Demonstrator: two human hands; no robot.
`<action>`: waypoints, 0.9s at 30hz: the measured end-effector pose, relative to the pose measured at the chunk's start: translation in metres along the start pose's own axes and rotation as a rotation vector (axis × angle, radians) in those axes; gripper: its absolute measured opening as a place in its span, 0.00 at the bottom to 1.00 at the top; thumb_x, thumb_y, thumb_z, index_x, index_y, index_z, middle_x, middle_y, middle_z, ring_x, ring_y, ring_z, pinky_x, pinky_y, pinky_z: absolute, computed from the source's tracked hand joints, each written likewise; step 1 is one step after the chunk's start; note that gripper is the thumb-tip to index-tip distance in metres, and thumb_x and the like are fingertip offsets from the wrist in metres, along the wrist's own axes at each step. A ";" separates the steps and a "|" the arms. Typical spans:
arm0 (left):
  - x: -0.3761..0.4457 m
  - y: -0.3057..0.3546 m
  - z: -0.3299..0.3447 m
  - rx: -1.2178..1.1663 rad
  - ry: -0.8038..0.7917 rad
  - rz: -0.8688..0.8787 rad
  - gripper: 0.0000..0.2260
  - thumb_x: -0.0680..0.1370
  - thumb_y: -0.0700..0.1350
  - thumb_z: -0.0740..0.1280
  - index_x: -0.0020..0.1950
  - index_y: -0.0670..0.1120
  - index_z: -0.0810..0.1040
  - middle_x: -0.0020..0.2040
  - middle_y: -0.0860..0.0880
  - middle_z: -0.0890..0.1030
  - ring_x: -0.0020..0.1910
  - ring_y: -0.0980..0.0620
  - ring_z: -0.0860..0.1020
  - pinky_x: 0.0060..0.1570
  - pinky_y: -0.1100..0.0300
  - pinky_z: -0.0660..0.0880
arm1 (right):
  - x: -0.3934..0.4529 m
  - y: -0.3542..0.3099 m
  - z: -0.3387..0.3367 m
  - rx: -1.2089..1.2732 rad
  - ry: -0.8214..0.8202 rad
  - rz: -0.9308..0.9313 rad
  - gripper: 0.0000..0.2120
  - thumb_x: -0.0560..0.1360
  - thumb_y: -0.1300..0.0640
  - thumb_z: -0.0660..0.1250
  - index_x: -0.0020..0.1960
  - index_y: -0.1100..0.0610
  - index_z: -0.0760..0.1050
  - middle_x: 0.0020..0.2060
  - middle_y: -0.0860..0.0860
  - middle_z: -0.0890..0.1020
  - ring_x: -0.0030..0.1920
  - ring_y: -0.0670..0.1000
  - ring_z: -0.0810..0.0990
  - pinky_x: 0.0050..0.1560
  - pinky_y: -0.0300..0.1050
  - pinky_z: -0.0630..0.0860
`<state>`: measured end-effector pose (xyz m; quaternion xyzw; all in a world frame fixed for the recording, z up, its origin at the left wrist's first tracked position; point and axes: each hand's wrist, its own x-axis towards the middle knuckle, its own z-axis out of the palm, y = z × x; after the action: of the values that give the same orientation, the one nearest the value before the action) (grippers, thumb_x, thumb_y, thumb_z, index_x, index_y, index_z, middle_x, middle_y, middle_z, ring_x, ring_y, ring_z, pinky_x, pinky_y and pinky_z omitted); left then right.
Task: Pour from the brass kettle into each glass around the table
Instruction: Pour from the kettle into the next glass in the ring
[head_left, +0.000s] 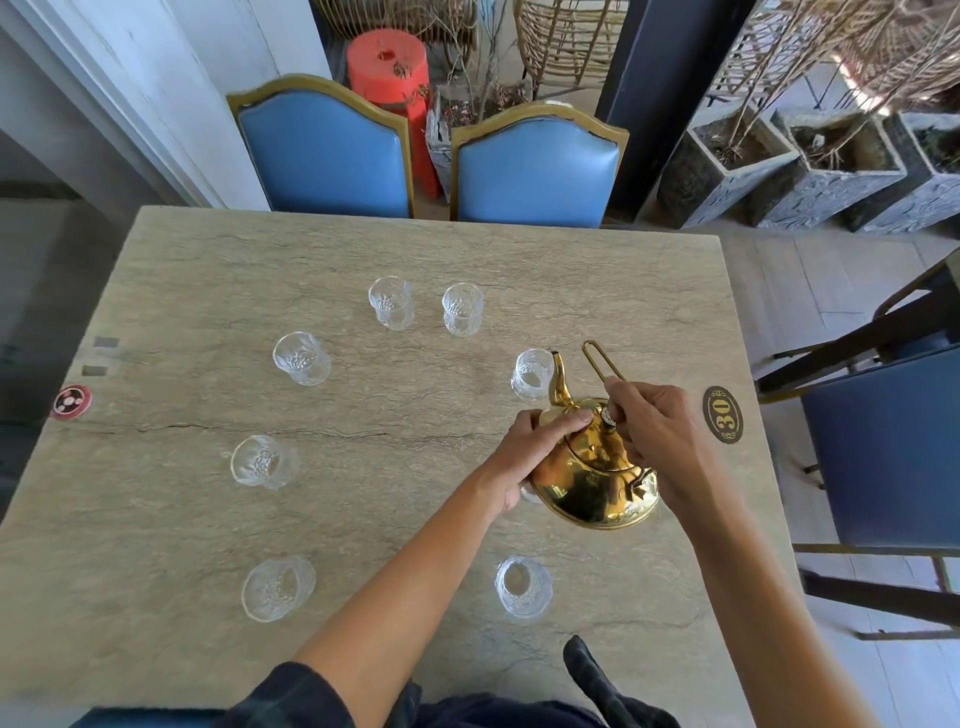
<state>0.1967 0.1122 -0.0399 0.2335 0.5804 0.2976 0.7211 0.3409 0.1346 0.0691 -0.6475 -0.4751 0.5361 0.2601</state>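
A shiny brass kettle (597, 478) is tilted away from me over the right side of the stone table (208, 270). Its spout tip sits at the rim of a clear patterned glass (531, 375). My right hand (657, 431) grips the thin wire handle above the lid. My left hand (540, 447) lies against the kettle's left flank, fingers pressing on the lid. Several more clear glasses stand in a ring: two at the back (390, 303) (462, 308), others on the left (301, 358) (262, 461) and near me (278, 587) (523, 586).
Two blue padded chairs (535, 166) stand at the far edge, another blue chair (883, 447) at the right. An oval plaque numbered 30 (722, 414) lies on the table's right edge, a round red badge (72, 401) on the left. Stone planters (727, 171) stand beyond.
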 end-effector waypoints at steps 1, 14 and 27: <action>-0.003 0.003 0.000 -0.012 0.011 -0.001 0.12 0.81 0.57 0.78 0.55 0.52 0.81 0.56 0.47 0.89 0.60 0.47 0.86 0.72 0.44 0.81 | -0.001 -0.001 0.000 0.001 -0.010 -0.007 0.18 0.82 0.52 0.64 0.35 0.58 0.73 0.24 0.47 0.65 0.25 0.46 0.62 0.29 0.44 0.58; -0.014 0.017 -0.031 -0.069 0.110 0.018 0.39 0.67 0.70 0.82 0.70 0.52 0.76 0.65 0.47 0.86 0.66 0.45 0.84 0.71 0.41 0.81 | 0.005 -0.038 0.020 -0.001 -0.196 -0.049 0.16 0.83 0.58 0.62 0.38 0.60 0.72 0.25 0.47 0.66 0.23 0.44 0.63 0.24 0.38 0.61; 0.021 0.050 -0.109 0.025 0.096 0.040 0.50 0.57 0.77 0.82 0.68 0.46 0.85 0.57 0.45 0.92 0.59 0.42 0.90 0.67 0.40 0.85 | 0.045 -0.082 0.088 0.034 -0.158 0.015 0.16 0.83 0.59 0.61 0.36 0.58 0.72 0.24 0.47 0.66 0.22 0.45 0.64 0.22 0.37 0.61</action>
<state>0.0858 0.1617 -0.0444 0.2395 0.6131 0.3158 0.6833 0.2296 0.1937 0.0927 -0.6021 -0.4800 0.5956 0.2288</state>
